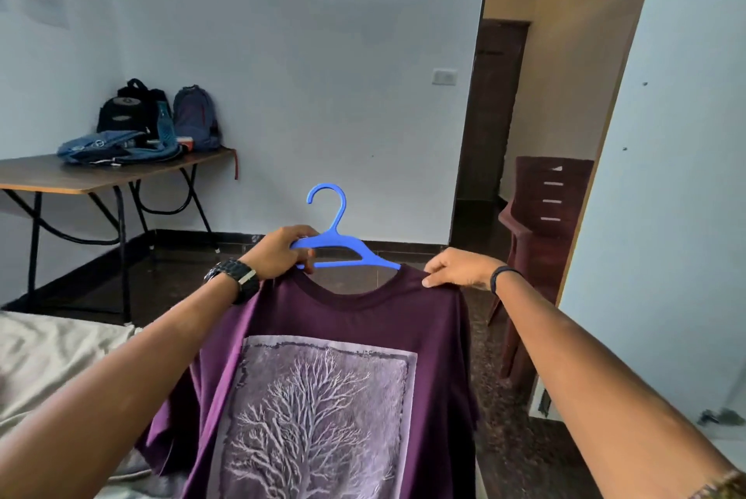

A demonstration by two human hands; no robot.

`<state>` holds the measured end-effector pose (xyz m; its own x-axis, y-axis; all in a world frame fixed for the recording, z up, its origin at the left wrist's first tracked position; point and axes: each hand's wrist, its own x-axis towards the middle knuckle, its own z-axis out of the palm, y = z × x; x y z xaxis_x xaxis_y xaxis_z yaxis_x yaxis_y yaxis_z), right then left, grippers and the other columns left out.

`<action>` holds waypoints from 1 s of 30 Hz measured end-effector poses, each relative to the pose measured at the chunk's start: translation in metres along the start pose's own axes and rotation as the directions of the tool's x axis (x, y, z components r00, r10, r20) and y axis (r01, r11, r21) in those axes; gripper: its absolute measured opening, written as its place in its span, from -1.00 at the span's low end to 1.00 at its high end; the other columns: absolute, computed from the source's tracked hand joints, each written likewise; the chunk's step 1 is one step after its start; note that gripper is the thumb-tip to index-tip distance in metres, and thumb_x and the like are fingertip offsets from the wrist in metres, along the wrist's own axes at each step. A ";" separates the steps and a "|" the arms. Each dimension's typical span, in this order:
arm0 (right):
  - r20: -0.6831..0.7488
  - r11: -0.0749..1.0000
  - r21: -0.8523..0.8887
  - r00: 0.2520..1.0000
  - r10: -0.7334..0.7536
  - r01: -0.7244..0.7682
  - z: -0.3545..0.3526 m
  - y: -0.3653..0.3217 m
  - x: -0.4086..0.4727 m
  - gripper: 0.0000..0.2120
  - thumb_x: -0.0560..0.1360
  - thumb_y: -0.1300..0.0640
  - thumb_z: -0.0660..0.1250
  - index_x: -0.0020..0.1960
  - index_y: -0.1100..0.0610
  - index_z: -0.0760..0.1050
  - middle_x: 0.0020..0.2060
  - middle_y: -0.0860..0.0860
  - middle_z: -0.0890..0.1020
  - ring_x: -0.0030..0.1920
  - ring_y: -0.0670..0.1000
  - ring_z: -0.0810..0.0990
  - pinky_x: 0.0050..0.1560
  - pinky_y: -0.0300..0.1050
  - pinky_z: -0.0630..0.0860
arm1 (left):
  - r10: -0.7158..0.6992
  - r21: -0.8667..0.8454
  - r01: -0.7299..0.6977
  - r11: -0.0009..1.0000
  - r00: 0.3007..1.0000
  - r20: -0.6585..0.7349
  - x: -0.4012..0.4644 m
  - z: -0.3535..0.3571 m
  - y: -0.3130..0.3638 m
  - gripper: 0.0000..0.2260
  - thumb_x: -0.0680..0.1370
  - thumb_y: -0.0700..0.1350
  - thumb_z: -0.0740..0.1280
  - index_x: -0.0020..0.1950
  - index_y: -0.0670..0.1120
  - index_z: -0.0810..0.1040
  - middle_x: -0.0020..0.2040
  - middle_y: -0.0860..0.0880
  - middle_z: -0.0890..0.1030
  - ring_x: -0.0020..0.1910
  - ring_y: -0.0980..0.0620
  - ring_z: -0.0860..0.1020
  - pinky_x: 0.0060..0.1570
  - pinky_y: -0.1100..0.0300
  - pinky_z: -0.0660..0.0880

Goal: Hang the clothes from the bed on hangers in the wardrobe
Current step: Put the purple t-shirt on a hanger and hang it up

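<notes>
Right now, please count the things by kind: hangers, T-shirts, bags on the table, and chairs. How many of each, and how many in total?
Hangers: 1, the blue hanger
T-shirts: 1, the purple T-shirt
Bags on the table: 3, the black backpack, the grey-blue backpack, the denim bag
Chairs: 1, the brown chair
Total: 6

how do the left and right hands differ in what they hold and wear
The left hand grips the blue hanger at one end; the right hand pinches the shoulder of the purple shirt. The left wrist wears a chunky black watch; the right wears a thin dark band. Both are raised at collar height.
</notes>
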<state>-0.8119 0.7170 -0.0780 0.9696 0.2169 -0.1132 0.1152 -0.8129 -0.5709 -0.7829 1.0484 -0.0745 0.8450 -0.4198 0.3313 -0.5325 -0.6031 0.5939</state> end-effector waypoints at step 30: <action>-0.637 0.938 -0.316 0.700 -0.323 0.145 -0.197 -0.117 -0.167 -0.80 0.56 0.10 0.32 -0.20 0.15 0.57 -0.28 -0.01 0.57 -0.24 -0.06 0.51 -0.22 -0.34 0.37 | 0.236 0.192 -0.187 0.963 0.931 -0.277 0.052 -0.127 0.151 -0.81 0.44 0.06 0.45 -0.21 0.03 0.49 -0.32 0.02 0.48 -0.33 0.09 0.41 -0.26 0.17 0.32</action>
<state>-0.9444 0.6689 0.1679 0.7791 0.0706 0.6229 0.3173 -0.9014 -0.2948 -0.8133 1.0224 0.1254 0.6748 -0.3455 0.6521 -0.6807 -0.6326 0.3693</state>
